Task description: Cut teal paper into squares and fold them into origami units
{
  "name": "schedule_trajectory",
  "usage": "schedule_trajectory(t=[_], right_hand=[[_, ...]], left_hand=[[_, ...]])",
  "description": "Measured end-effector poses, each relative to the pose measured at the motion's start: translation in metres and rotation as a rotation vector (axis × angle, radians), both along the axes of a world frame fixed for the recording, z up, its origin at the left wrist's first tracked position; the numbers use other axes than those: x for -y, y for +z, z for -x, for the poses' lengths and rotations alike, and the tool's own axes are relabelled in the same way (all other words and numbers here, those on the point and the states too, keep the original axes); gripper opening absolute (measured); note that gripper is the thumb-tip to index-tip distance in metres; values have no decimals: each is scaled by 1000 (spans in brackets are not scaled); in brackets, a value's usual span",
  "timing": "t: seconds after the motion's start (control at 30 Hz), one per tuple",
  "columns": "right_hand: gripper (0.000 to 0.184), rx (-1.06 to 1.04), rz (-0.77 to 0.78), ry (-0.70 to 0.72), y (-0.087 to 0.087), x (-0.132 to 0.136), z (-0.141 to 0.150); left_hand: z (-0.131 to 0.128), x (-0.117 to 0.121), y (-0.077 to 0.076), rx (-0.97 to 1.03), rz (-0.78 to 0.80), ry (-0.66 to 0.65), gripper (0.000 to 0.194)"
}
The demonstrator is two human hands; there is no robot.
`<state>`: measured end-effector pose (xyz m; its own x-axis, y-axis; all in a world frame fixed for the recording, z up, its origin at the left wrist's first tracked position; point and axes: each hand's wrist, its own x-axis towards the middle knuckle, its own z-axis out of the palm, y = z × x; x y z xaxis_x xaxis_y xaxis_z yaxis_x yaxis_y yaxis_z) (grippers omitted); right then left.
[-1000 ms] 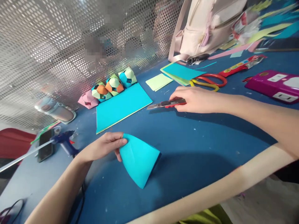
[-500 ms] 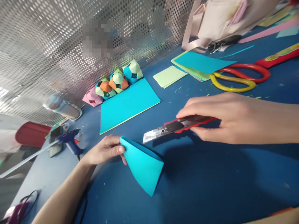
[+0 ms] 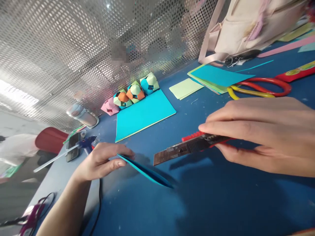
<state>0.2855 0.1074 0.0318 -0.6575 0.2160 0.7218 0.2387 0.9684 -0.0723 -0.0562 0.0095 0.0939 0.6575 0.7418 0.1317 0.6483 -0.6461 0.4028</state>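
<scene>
My left hand [image 3: 105, 160] pinches one corner of a folded blue sheet of paper [image 3: 147, 173], which is seen almost edge-on, its two layers slightly parted. In my right hand [image 3: 261, 134] is a red utility knife [image 3: 192, 144] with its blade out and pointing left. The blade tip hangs above the paper's upper edge, apart from it. Behind both hands lies a stack of blue paper [image 3: 145, 114] on the blue table [image 3: 221, 203].
Several folded paper balls [image 3: 135, 91] line the stack's back edge. Scissors [image 3: 261, 88], pale green paper [image 3: 185, 88] and a bag [image 3: 246, 29] lie at the right. A glue gun [image 3: 87, 143], a phone [image 3: 73, 147] and a bottle [image 3: 83, 114] are at the left. Perforated metal [image 3: 98, 49] stands behind.
The folded paper has turned from showing its broad face to nearly edge-on. My right hand and the knife have shifted slightly right and down in view, and the blade has darkened. The view has shifted.
</scene>
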Motion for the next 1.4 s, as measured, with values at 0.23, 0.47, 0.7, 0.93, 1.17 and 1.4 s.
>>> schedule_trajectory(t=[0.23, 0.47, 0.7, 0.93, 1.17, 1.4], right_hand=[[26, -42, -153, -75, 0, 7, 2], [29, -18, -218, -86, 4, 12, 2], [23, -10, -270, -24, 6, 11, 2], [23, 23, -319, -53, 2, 9, 3], [24, -4, -314, -79, -6, 7, 5], [27, 21, -320, -48, -9, 5, 8]], left_hand=[[-1, 5, 9, -206, -232, 10, 21], [0, 7, 11, -270, -375, 11, 20], [-1, 8, 13, -281, -418, 32, 19], [-1, 8, 11, -290, -463, 61, 20], [-1, 7, 11, -239, -462, 83, 20], [-9, 4, 12, -212, -500, 117, 18]])
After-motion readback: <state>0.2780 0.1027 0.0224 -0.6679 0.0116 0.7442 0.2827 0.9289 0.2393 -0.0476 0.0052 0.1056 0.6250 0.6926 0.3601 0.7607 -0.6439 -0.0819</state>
